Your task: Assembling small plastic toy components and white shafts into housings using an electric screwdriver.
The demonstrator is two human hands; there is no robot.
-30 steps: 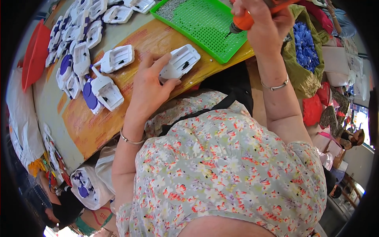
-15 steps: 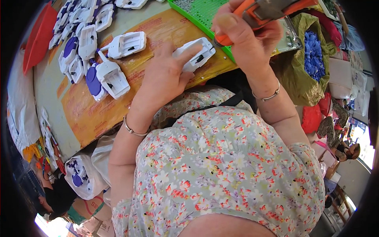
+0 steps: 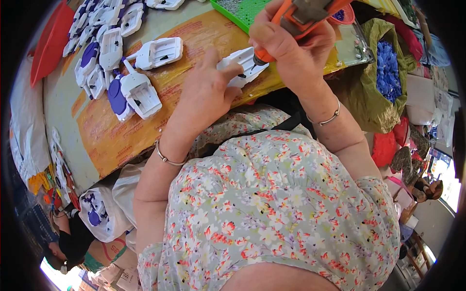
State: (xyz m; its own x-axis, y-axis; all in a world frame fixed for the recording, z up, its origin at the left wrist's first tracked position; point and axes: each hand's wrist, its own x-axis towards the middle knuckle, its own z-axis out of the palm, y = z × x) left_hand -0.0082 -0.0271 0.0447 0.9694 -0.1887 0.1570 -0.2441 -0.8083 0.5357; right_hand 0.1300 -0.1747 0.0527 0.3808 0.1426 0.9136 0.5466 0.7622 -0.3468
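Orange sheeting (image 3: 119, 131) covers part of the bench (image 3: 60, 126); from my remote seat I see a white casing (image 3: 234, 58) on top, left hand (image 3: 206, 94) holding it thumb-and-fingers, probably so it won't slide. Right hand (image 3: 295, 54) wraps an orange driver (image 3: 287, 20), nose aimed into the casing.

My feed cuts off the orange-and-grey power drill (image 3: 305, 19) and the green perforated plastic tray (image 3: 239, 15) at the top edge. The left fingers (image 3: 232, 72) hide part of the white plastic casing (image 3: 246, 59); I can't tell whether the drill touches it.
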